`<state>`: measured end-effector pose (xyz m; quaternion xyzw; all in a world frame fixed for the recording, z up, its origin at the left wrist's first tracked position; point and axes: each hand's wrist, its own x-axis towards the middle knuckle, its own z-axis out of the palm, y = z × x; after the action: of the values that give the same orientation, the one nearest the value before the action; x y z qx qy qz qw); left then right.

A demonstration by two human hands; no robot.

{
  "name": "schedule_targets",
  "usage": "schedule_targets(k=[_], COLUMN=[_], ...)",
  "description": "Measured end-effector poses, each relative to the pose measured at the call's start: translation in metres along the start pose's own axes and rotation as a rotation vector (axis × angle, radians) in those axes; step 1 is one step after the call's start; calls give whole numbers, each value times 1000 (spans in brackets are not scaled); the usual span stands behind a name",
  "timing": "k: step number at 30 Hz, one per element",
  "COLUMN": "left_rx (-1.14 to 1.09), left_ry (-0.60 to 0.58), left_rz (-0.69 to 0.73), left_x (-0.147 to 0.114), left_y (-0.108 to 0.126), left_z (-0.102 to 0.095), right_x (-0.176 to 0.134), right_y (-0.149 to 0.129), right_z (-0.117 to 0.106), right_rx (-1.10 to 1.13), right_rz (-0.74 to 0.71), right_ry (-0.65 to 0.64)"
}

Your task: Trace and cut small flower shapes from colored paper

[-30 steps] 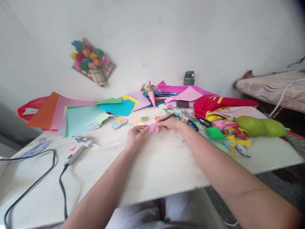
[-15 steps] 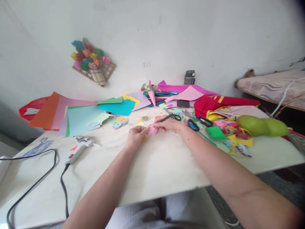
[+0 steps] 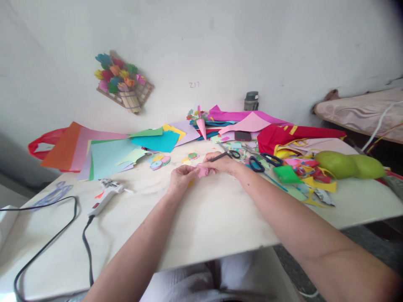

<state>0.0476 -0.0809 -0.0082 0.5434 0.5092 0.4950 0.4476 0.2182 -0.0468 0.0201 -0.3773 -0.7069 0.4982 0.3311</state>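
Observation:
Over the middle of the table, a small pink paper piece (image 3: 202,170) is pinched between my two hands; its shape looks curled or folded. My left hand (image 3: 182,176) grips its left side between thumb and fingers. On its right side are the closed fingers of my right hand (image 3: 220,164), which also hold a thin black pen-like stick (image 3: 219,156) lying across them. Just behind this hand lie black-handled scissors (image 3: 234,154). Small cut paper shapes (image 3: 191,157) lie beyond my hands, and a pile of round paper pieces (image 3: 160,162) sits to their left.
At left are a white glue gun (image 3: 107,199) with a black cord and coloured paper sheets (image 3: 110,157). Dark-blue-handled scissors (image 3: 256,164), paper scraps (image 3: 310,172) and green fruit (image 3: 335,164) lie at right. A pink cone with paper flowers (image 3: 201,128) stands at the back.
The pink paper looked flat and rounded before; now it is more bent between my fingers. Both hands stay in nearly the same place, and the view has shifted slightly.

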Motion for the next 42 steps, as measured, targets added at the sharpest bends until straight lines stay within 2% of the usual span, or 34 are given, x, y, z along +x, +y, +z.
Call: schedule_targets(k=[7,13,19,29,42], left_rx=[-94,-7,99,74,61], left_ry=[-29,-89,-70,-103,-122], left_rz=[31,-13,-20,-22,-40], left_x=[2,2,1,-2,-4], left_y=[-1,0,2,8,9], left_z=[-1,-3,-3,-3,-3], right_x=[0,-1,0,4,4], right_y=[-2,-3,1,7,7], right_z=[1,1,0,-2,-1], right_rx=[-66,-102,-88,-105,-148], right_rz=[-15,-35,-62,-79,-70], right_ry=[5,2,-50,-85,-56])
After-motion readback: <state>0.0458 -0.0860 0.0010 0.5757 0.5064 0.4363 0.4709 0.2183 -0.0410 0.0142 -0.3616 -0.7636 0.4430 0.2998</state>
